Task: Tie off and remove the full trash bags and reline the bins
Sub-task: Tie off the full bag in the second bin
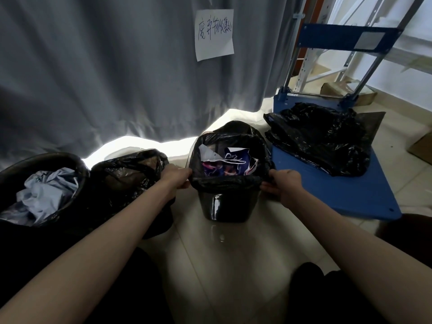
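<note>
Black trash bag [228,182] lines the small black bin [225,206] standing on the tiled floor [233,265] in the middle of the view, its edge folded down over the bin's rim. Inside it lies crumpled paper and packaging in white, purple and pink [225,161]. The left hand [178,176] pinches the folded bag edge at the bin's left side, fingers curled round the plastic. The right hand [284,184] grips the same edge at the right side, thumb on top and fingers tucked under the fold. Both forearms reach forward from the bottom of the view.

Just left of this bin sits a second bin covered by a loose black bag [131,174], and at the far left a larger round bin [44,181] lined in black holds pale blue crumpled material [50,195]. To the right a blue platform trolley [346,190] rests on the floor, touching or very near the middle bin, with a heap of black plastic bags [325,136] on its deck. A grey curtain [105,73] hangs behind the bins, and a white sheet of paper with handwritten characters [214,33] is fixed to it.
</note>
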